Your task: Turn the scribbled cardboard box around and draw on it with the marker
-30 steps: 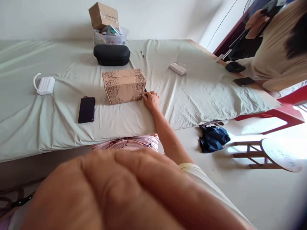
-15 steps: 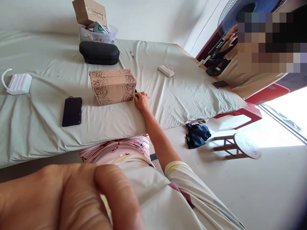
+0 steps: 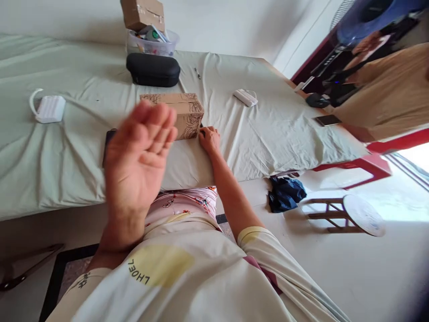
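My left hand is raised in the air between the camera and the table, palm towards me, fingers stretched out and holding nothing. It hides part of a cardboard box with rose drawings and most of a black phone. My right hand rests on the pale green sheet just right of that box, its fingers curled around a small dark thing I cannot make out.
The table's sheet also carries a black case, a clear tub with a cardboard box on it, two white devices. Another person stands far right. On the floor lie a dark bag and a stool.
My left hand has drawn back from right at the camera and now hangs open over the table's near edge. The right hand has stayed by the box. The view shifted slightly.
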The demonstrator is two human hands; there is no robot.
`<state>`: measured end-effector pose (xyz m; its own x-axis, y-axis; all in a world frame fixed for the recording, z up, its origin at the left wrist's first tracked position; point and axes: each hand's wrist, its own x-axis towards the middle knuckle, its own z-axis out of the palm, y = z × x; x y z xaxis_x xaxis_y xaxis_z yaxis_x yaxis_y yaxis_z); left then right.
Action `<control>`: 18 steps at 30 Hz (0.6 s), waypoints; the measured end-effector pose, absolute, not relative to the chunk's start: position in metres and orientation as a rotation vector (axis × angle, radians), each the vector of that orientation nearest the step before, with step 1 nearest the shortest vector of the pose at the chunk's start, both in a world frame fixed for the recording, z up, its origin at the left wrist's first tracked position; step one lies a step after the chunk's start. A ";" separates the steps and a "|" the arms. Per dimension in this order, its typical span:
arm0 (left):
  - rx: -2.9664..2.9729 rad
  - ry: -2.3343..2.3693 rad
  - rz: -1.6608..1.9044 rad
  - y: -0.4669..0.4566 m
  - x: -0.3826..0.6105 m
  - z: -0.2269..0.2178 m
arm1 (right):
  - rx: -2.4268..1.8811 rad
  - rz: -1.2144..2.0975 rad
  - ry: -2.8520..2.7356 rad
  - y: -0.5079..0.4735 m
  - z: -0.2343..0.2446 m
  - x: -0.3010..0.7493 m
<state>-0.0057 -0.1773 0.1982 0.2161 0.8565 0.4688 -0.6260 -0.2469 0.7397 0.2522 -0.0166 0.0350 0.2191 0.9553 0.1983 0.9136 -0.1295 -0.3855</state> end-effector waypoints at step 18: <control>1.246 0.439 1.366 -0.146 0.019 0.168 | -2.056 0.077 -1.718 -0.006 0.023 0.261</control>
<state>0.0191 -0.1455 0.1677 0.2454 0.8805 0.4055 -0.4797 -0.2532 0.8401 0.2608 -0.0062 0.0230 0.2198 0.9447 0.2433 0.9190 -0.1168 -0.3766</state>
